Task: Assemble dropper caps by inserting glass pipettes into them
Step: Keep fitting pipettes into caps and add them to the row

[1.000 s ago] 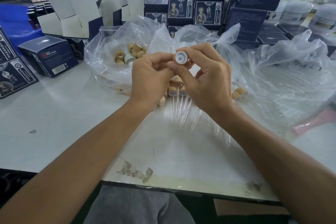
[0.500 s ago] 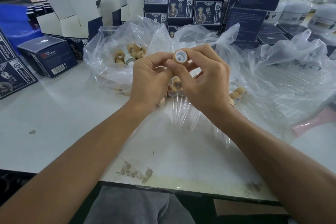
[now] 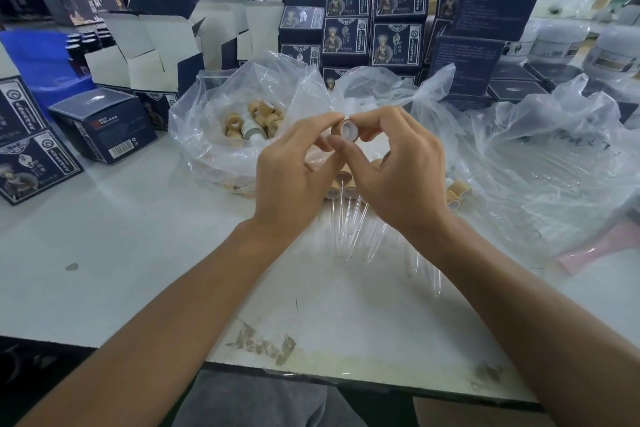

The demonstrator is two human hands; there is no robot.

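A tan dropper cap [image 3: 347, 130] with a white inner ring is raised over the table, its open end facing me. My right hand [image 3: 398, 166] pinches it between thumb and fingers. My left hand [image 3: 294, 166] meets it from the left, fingertips touching the cap's rim. I cannot tell whether a glass pipette is in either hand. Below the hands lie finished droppers [image 3: 346, 215], tan caps with clear glass pipettes pointing toward me. Loose tan caps [image 3: 256, 120] sit in a clear plastic bag [image 3: 207, 121] behind the hands.
Another clear bag [image 3: 540, 163] spreads at the right with two caps [image 3: 457, 192] at its edge. Dark printed boxes [image 3: 374, 21] are stacked behind, more boxes [image 3: 104, 128] stand at the left, and white jars [image 3: 613, 52] sit at the far right. A pink item [image 3: 588, 253] lies at right.
Both hands have stayed together over the finished droppers. The cap has tilted slightly and my left fingertips have closed in on its rim.
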